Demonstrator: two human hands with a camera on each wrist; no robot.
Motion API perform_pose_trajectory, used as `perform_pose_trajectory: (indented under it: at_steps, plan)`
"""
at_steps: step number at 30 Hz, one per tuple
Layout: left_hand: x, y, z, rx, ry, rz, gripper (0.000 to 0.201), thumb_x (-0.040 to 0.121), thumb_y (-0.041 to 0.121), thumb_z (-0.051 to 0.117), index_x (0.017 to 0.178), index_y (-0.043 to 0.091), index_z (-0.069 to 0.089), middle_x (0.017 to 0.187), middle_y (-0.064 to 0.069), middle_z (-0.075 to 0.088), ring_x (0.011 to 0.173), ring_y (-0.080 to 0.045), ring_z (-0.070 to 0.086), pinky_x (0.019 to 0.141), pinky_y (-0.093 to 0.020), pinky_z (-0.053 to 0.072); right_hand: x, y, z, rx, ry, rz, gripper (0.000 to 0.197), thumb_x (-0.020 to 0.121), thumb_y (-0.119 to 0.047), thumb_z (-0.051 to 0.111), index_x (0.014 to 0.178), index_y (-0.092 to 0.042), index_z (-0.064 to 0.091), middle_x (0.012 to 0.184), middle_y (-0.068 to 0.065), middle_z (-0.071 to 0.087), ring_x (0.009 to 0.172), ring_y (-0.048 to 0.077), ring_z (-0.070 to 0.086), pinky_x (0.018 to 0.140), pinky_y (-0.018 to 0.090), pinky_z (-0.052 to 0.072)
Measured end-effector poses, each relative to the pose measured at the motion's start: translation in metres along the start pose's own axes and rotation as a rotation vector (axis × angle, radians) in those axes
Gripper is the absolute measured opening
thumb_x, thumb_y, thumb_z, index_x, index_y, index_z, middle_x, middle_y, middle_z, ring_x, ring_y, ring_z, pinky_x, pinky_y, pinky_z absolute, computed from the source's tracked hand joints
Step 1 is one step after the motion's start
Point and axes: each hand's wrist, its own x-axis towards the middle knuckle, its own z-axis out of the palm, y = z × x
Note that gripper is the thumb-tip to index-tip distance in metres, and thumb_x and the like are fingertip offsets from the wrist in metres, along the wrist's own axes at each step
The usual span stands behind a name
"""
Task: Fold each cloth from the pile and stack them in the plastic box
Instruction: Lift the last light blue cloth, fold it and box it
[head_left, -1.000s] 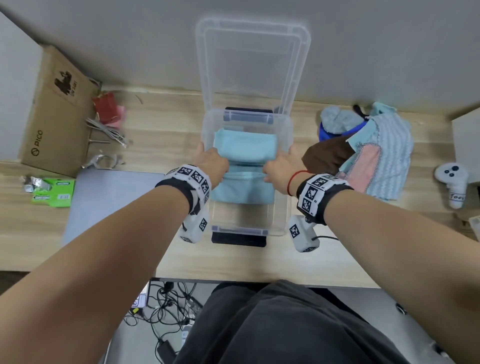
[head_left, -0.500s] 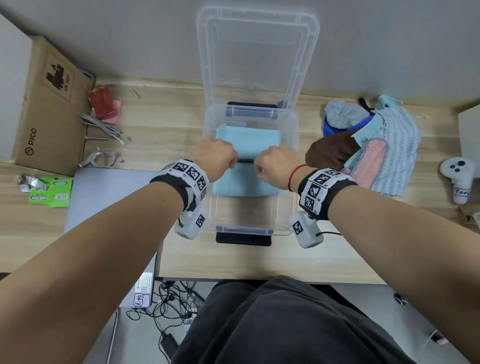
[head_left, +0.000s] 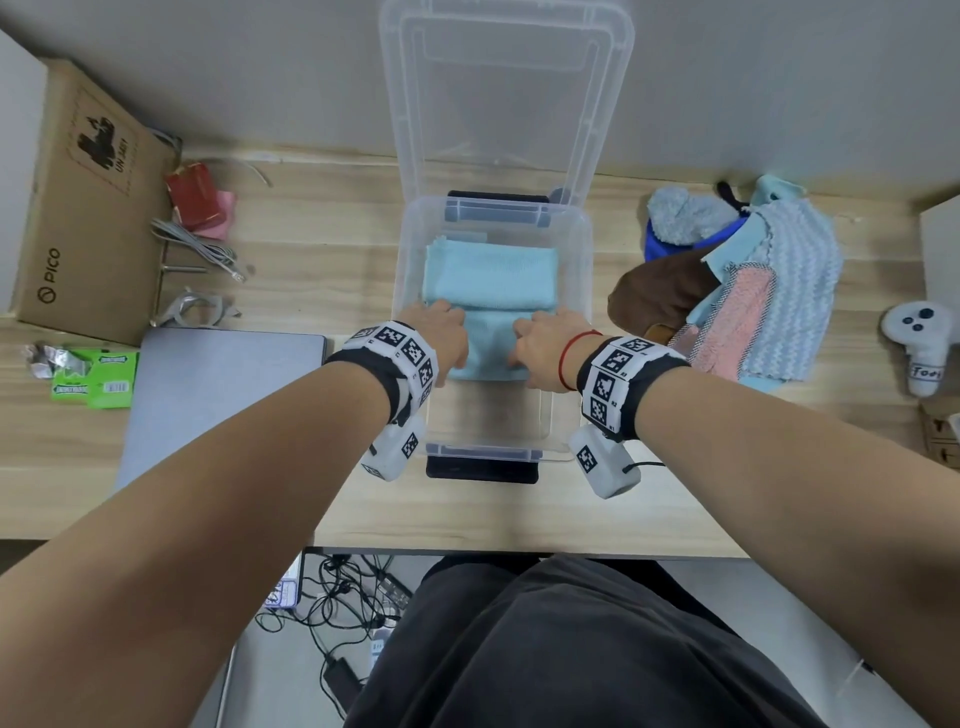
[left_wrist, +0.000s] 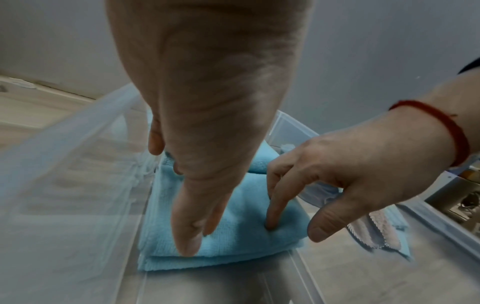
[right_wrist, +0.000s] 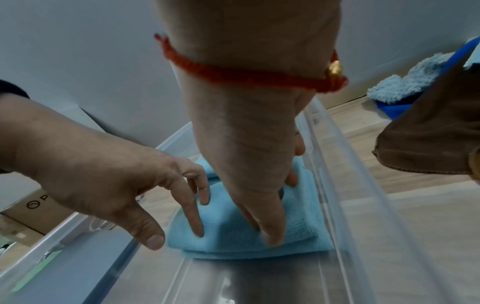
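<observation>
A clear plastic box (head_left: 582, 270) stands open in the middle of the desk, its lid (head_left: 506, 93) leaning up against the wall. Inside lie two folded light-blue cloths: one at the back (head_left: 491, 278) and a nearer one (head_left: 491, 345) (left_wrist: 233, 236) (right_wrist: 233, 232). My left hand (head_left: 441, 338) (left_wrist: 197, 232) presses straight fingers down on the near cloth's left part. On its right part my right hand (head_left: 540, 348) (right_wrist: 267, 226) does the same with straight fingers. The pile of unfolded cloths (head_left: 748, 280) sits to the right of the box.
A cardboard box (head_left: 78, 208) stands at the far left, with cables (head_left: 202, 249) and a red packet (head_left: 192, 195) beside it. A grey laptop (head_left: 208, 395) lies left of the plastic box, green packets (head_left: 93, 382) further left. A white controller (head_left: 919, 343) lies far right.
Both hands have drawn back toward me, from the seam between the two cloths onto the near cloth, and now press it flat. The cloths stay in place.
</observation>
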Motion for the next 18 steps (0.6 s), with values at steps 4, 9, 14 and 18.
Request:
perform_pose_trajectory:
  at_steps: [4,9,14,18]
  plan:
    - [-0.003,-0.003,-0.013,-0.179,0.066,-0.066,0.021,0.087,0.029,0.065,0.108,0.034,0.067,0.12,0.003,0.056,0.114,-0.021,0.052,0.09,-0.034,0.043,-0.006,0.009,-0.007,0.094,0.095,0.021,0.03,0.092,-0.029,0.051,0.12,-0.033,0.062,0.117,-0.001,0.057,0.112,0.024,0.053,0.084,0.036,0.037]
    - [-0.003,-0.008,-0.061,-0.47,0.278,-0.15,0.004,0.083,0.029,0.06,0.08,0.03,0.062,0.09,0.008,0.067,0.089,-0.021,0.063,0.074,-0.032,0.052,-0.038,0.051,-0.031,0.44,0.349,0.154,0.021,0.089,-0.026,0.052,0.101,-0.028,0.068,0.103,-0.002,0.067,0.098,0.024,0.061,0.084,0.037,0.05]
    - [0.015,0.015,-0.124,-0.645,0.495,-0.118,0.008,0.083,0.022,0.054,0.083,0.03,0.054,0.086,0.009,0.063,0.085,-0.017,0.057,0.071,-0.032,0.047,-0.082,0.121,-0.024,0.721,0.603,0.418,0.017,0.086,-0.021,0.055,0.094,-0.027,0.068,0.091,-0.004,0.069,0.087,0.02,0.063,0.079,0.035,0.052]
    - [0.038,0.051,-0.159,-0.736,0.579,-0.072,0.012,0.077,0.018,0.053,0.081,0.028,0.057,0.077,0.006,0.062,0.078,-0.02,0.059,0.072,-0.033,0.051,-0.118,0.169,0.008,0.816,0.668,0.621,0.016,0.084,-0.018,0.055,0.091,-0.026,0.067,0.09,-0.003,0.069,0.087,0.023,0.063,0.081,0.036,0.052]
